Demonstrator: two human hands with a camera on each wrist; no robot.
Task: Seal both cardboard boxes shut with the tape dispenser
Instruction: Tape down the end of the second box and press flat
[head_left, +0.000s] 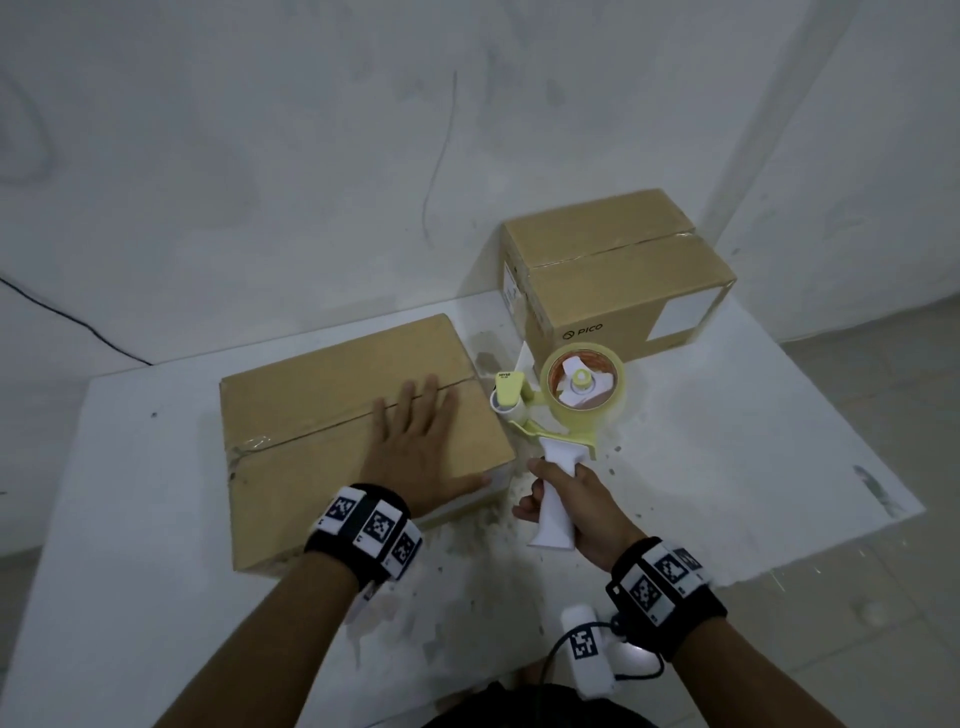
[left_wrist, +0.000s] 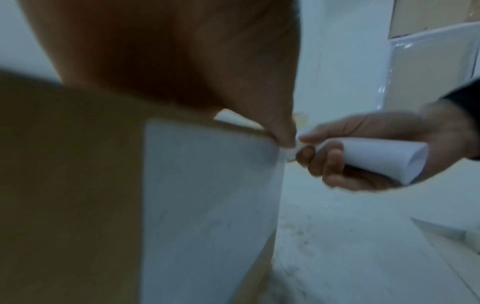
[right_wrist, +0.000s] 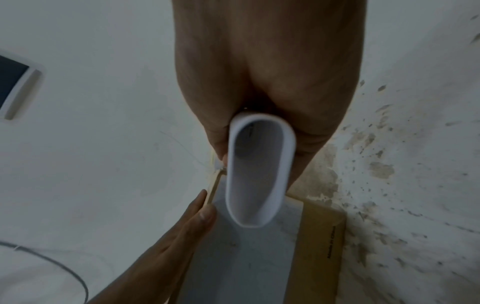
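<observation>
While the left hand (head_left: 415, 447) lies flat with straight fingers on the near box (head_left: 332, 415), thumb hooked over its right edge, the right hand (head_left: 576, 506) curls round the white handle of the tape dispenser (head_left: 566, 405), held just right of that box above the white table (head_left: 727, 441). The far box (head_left: 618, 275) stands behind the dispenser, its top seam taped.

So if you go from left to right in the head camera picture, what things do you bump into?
Flat brown cardboard box → left hand pressing flat on it → yellow tape dispenser with white handle, gripped by the right hand → taller brown cardboard box.
</observation>
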